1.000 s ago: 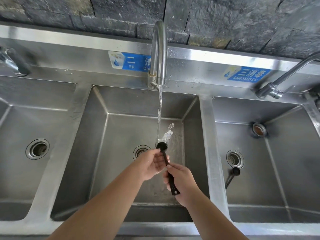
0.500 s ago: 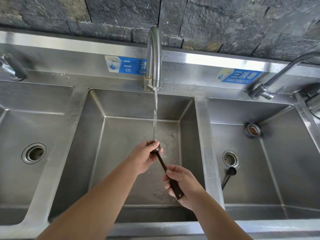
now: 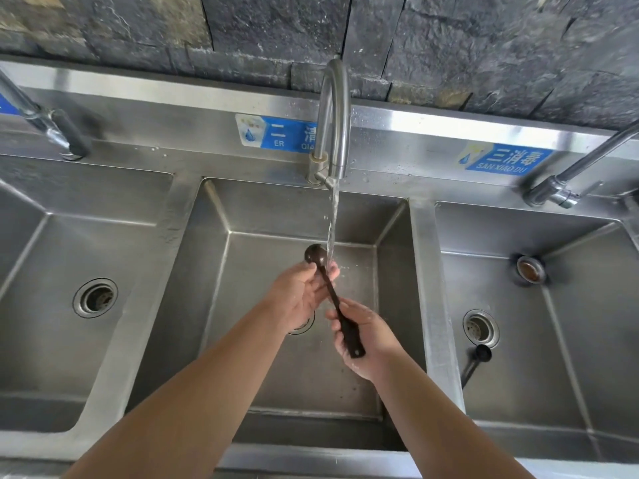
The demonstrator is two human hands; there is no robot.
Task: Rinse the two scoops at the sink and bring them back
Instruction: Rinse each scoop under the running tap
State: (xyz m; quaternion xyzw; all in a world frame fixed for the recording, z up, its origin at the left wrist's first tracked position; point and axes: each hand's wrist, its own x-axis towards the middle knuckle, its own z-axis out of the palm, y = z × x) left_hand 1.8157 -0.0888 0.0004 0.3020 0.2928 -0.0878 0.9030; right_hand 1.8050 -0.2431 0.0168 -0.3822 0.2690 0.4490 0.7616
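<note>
The right hand is gripping the flat end of a dark scoop over the middle sink, and the left hand is curling its fingers round the thin handle just under the bowl. The scoop looks light, stiff and slippery while wet, so the wide handle end is likely the best place to hold. Half a second ago the left hand was covering the bowl under the water; now the bowl is poking out beside the stream, and the other scoop is lying in the right sink.

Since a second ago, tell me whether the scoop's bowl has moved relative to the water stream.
Yes. The scoop bowl was under the water stream; now it sits just left of it.
</note>
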